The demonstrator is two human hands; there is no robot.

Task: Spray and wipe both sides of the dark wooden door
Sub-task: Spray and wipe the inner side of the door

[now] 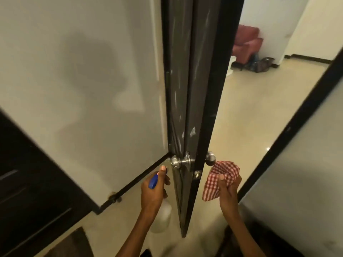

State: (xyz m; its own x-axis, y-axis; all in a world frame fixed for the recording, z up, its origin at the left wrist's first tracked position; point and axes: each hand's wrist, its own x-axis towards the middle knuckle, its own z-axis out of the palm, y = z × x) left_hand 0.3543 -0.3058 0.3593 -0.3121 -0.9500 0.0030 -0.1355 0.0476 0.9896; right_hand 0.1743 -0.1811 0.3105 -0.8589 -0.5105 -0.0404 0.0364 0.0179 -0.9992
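Observation:
The dark wooden door (196,93) stands ajar, edge-on to me, with pale streaks on its left face. Steel knobs stick out on both sides, the left knob (176,162) and the right knob (210,158). My left hand (154,190) grips a spray bottle (161,217) with a blue trigger head and a whitish body, just left of the door below the left knob. My right hand (229,186) holds a bunched red-and-white checked cloth (220,178) just right of the door edge, under the right knob.
A white wall (79,80) with a black skirting runs along the left. A dark door frame (289,130) slants on the right. Beyond the opening lie a beige tiled floor (259,101), a red armchair (246,43) and bags (261,64). A mat (74,243) lies at bottom left.

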